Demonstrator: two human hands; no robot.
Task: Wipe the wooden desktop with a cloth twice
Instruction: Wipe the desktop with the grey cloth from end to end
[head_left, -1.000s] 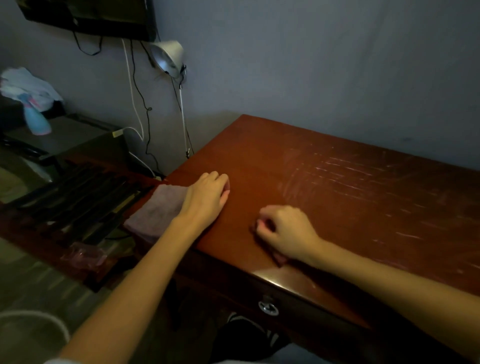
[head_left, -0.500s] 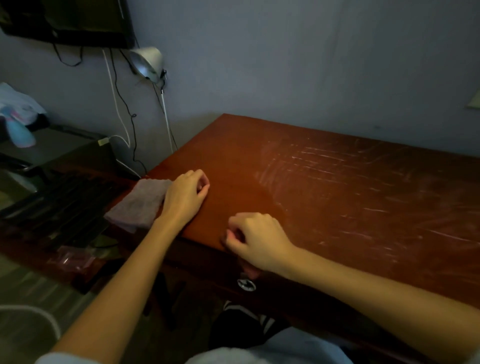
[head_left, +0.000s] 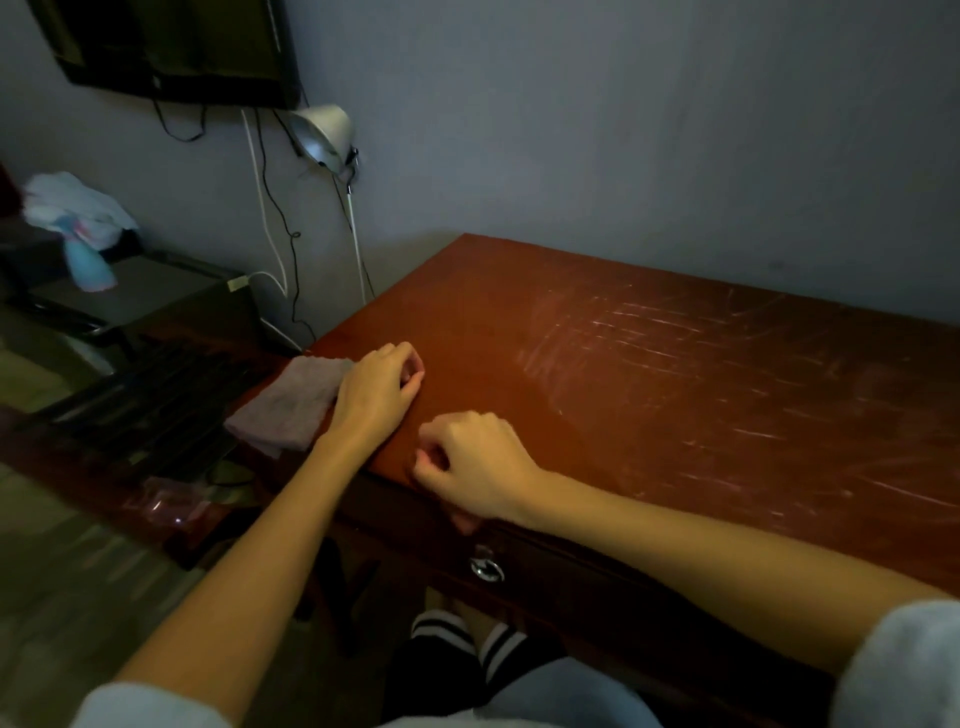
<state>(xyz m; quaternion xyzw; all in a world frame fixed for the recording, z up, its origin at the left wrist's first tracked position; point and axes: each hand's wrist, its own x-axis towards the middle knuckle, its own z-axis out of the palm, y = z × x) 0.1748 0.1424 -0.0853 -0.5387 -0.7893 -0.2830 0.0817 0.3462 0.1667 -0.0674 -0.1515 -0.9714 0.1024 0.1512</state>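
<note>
A: Now, finger status?
B: Left hand (head_left: 376, 397): fingers curled together on desk (head_left: 675, 415); grip cannot be told. Right hand (head_left: 470, 467): fingers curled, holding nothing.
A: Cloth?
B: Cloth (head_left: 288, 405) lies just left of the left fingers, beside the wrist.

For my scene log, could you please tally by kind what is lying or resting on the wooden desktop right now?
Hands: 2, the left hand and the right hand
Cloth: 1
Total: 3
</note>
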